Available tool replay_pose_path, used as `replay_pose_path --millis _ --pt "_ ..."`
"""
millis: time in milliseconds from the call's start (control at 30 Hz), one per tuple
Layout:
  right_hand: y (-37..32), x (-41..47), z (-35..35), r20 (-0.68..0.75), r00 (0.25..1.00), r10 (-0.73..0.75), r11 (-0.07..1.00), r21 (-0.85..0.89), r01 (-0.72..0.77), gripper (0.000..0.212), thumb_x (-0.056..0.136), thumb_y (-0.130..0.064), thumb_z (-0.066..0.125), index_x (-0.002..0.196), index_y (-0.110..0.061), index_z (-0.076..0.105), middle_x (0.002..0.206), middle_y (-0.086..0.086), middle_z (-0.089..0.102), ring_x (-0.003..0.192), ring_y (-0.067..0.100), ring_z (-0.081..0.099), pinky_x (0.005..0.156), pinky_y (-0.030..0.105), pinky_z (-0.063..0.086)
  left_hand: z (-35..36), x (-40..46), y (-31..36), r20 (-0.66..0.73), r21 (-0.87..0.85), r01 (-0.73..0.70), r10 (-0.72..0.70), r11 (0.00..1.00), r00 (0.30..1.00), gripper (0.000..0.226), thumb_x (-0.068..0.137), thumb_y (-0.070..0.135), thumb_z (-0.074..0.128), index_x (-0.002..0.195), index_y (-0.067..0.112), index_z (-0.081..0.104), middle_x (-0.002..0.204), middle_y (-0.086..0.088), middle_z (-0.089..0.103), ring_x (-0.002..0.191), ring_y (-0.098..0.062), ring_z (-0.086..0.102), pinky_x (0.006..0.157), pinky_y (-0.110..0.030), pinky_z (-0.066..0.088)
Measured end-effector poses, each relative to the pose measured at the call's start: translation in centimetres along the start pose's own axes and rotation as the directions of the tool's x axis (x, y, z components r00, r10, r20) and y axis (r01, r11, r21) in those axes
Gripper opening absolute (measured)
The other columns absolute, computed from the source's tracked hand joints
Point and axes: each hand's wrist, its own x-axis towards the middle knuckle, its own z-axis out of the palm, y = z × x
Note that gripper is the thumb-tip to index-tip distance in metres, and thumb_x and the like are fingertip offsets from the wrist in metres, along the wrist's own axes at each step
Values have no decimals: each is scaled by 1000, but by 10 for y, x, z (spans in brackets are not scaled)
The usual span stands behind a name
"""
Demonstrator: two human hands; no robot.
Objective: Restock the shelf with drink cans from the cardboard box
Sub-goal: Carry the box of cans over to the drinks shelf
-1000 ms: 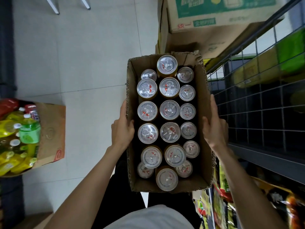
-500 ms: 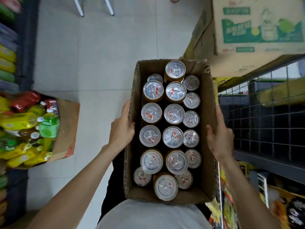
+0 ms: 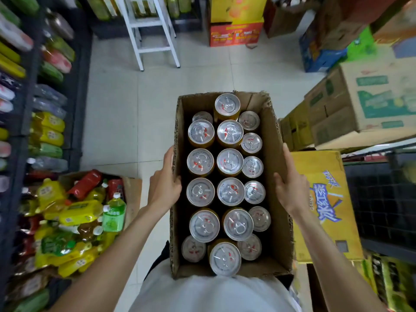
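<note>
An open brown cardboard box point(image 3: 273, 140) is held in front of my chest, above the floor. It is packed with several upright drink cans point(image 3: 230, 162) with silver tops and orange-yellow sides, some stacked higher than others. My left hand point(image 3: 165, 183) grips the box's left wall, thumb over the rim. My right hand point(image 3: 290, 183) grips the right wall the same way. The dark wire shelf point(image 3: 382, 194) is at the right edge, partly hidden behind cartons.
A yellow iced-tea carton point(image 3: 326, 206) lies right of the box, with stacked brown cartons point(image 3: 364, 104) beyond it. A low box of mixed bottles point(image 3: 76, 221) sits on the floor at left, beside bottle shelves point(image 3: 33, 109). A white stool point(image 3: 153, 30) stands ahead on the tiled floor.
The box has risen with both hands still on its sides. The view has tilted up, showing more of the aisle, the stool and the yellow carton.
</note>
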Motion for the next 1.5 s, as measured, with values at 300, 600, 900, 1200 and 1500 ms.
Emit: replay_pose_path --millis 300,600,900,1200,1500 --pt "-97 151 32 79 989 -124 992 49 120 77 91 -6 53 149 -35 12 83 24 70 71 38 65 63 37 46 -50 136 -3 -99 -75 85 -92 994 991 79 84 -1 52 146 30 15 88 -14 68 74 -32 60 66 -35 45" --pt "-217 367 18 144 959 -243 968 -25 249 75 90 -4 52 150 -32 14 104 30 66 89 47 61 78 46 49 -109 323 58 -131 -193 197 -224 961 966 80 87 -1 57 147 29 13 113 -11 64 78 -21 61 67 -30 50" --pt "-336 538 21 97 936 -339 937 -48 345 80 86 -5 57 149 -34 16 110 30 64 95 47 62 80 53 51 -195 498 84 -154 -274 174 -221 946 963 79 87 -3 54 146 30 14 107 -11 64 67 -8 49 66 -25 45" --pt "-469 678 53 68 933 -354 935 -5 356 77 86 0 56 149 -26 20 121 29 60 102 49 59 77 45 46 -299 673 75 -138 -244 113 -150 963 979 77 87 -3 51 148 25 12 68 7 47 51 -6 42 42 -17 32" --pt "-581 821 96 124 836 -535 837 -59 544 79 86 -4 56 150 -28 16 105 31 65 87 49 61 69 46 46 -354 798 56 -243 -350 227 -322 909 915 77 87 -3 51 146 30 15 104 -12 65 87 -29 62 72 -33 45"
